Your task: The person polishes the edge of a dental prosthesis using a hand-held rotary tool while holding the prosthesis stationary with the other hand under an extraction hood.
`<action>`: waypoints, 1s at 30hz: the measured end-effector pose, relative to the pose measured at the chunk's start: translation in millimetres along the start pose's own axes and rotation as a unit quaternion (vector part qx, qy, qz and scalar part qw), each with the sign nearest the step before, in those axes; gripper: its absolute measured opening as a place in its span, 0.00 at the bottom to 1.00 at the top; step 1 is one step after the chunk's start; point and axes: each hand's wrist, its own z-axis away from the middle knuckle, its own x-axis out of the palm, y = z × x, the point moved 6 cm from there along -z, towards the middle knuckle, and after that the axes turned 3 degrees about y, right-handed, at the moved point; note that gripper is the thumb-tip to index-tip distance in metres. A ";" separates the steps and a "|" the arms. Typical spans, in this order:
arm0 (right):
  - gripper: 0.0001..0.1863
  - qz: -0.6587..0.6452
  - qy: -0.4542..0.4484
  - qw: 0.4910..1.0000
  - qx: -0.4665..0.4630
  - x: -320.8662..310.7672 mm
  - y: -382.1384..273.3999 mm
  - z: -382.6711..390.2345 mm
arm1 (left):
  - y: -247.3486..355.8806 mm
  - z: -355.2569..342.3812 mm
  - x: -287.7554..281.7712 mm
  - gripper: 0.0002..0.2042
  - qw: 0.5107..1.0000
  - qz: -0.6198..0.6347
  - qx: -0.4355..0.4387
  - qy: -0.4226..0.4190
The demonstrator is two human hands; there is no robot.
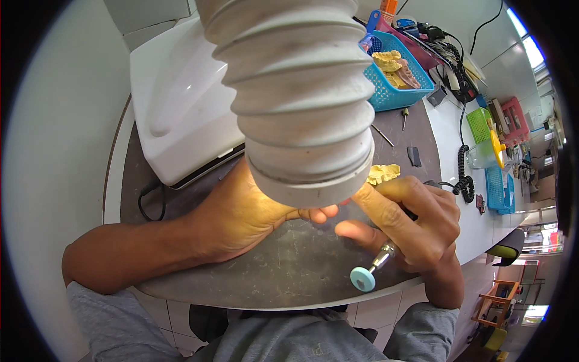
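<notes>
Behind the ribbed white hose [301, 108], my left hand [244, 211] is closed with its fingertips curled. Most of its fingers, and whatever they grip, are hidden by the hose's rim; a sliver of red-pink shows by the fingertips. My right hand [416, 220] is wrapped round a rotary handpiece [383, 256], whose metal end points down toward me and carries a pale blue-green grinding wheel [363, 279]. Its index finger reaches in toward my left fingertips. Just beyond the right hand lies a yellow dental cast [383, 174] on the grey mat [289, 265].
At left stands a white machine casing [187, 102] with a black cable. A blue basket [392, 96] at the back right holds yellow casts. Near it lie a thin metal rod [382, 135], a small bur [404, 119] and a dark flat piece [414, 156]. A coiled cord [463, 175] runs along the right.
</notes>
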 end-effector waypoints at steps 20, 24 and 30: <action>0.24 -0.002 -0.006 1.000 -0.022 -1.7 -3.3 0.9 | 3.6 2.4 4.5 0.14 0.999 -0.038 -0.018 0.021; 0.21 -0.003 0.005 1.000 -0.024 -1.8 -2.1 1.4 | 3.3 1.6 4.6 0.14 0.998 -0.055 -0.020 0.029; 0.21 -0.001 0.001 1.000 -0.029 -1.1 -2.6 -0.9 | 6.1 2.8 7.2 0.15 0.998 -0.053 -0.008 0.043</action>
